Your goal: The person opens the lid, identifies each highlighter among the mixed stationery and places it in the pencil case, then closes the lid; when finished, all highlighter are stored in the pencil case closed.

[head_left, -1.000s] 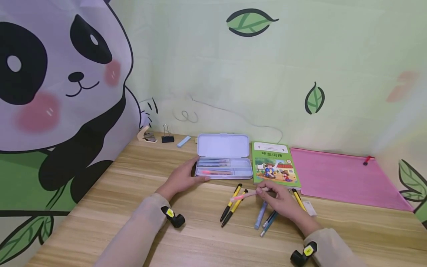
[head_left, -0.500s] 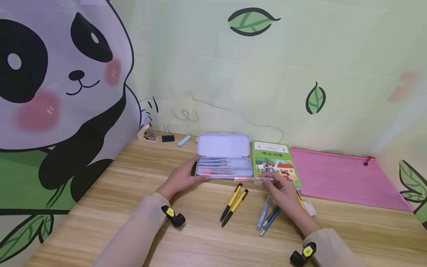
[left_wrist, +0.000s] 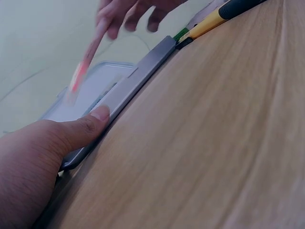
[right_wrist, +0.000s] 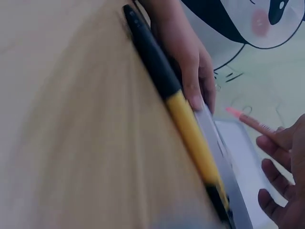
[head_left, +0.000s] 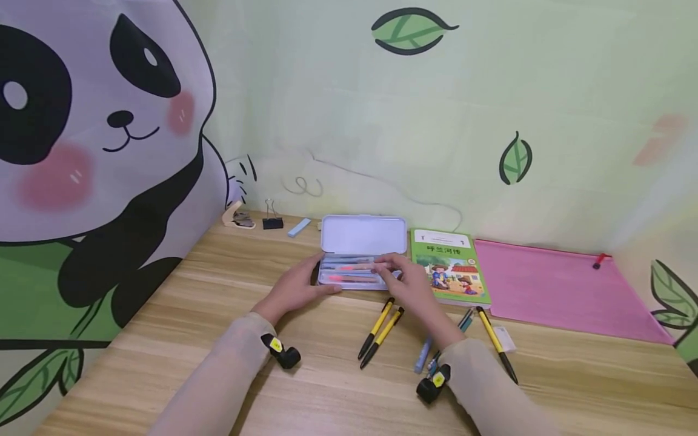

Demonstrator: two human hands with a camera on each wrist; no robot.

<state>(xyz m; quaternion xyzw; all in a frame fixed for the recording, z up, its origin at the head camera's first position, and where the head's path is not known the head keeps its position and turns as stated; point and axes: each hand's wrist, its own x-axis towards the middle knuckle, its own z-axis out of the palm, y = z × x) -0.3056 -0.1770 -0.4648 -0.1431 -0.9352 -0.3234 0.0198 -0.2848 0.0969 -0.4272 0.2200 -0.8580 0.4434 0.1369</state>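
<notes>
An open lilac pencil case [head_left: 364, 237] lies at the middle of the wooden desk with several pens in its tray. My left hand [head_left: 305, 284] grips the case's left end, its thumb [left_wrist: 93, 121] along the front rim. Over the tray, my right hand [head_left: 394, 266] pinches a pink pen [head_left: 362, 267] that lies level with the pens inside. The left wrist view has the pink pen [left_wrist: 86, 67] slanting down over the case [left_wrist: 119, 90]. In the right wrist view the pink pen [right_wrist: 252, 123] pokes out of my fingers [right_wrist: 281, 140].
Two yellow-and-black pens [head_left: 380, 330] lie in front of the case, blue pens [head_left: 424, 354] and another yellow pen [head_left: 493, 340] further right. A green book [head_left: 449, 266] and a pink folder [head_left: 561, 290] lie right of the case. A stapler [head_left: 237, 218], binder clip [head_left: 271, 221] and blue eraser [head_left: 299, 228] sit by the wall.
My right hand lifted the pink pen from the loose pens and carried it left and away, from in front of the book to over the case's tray. The left hand stayed put.
</notes>
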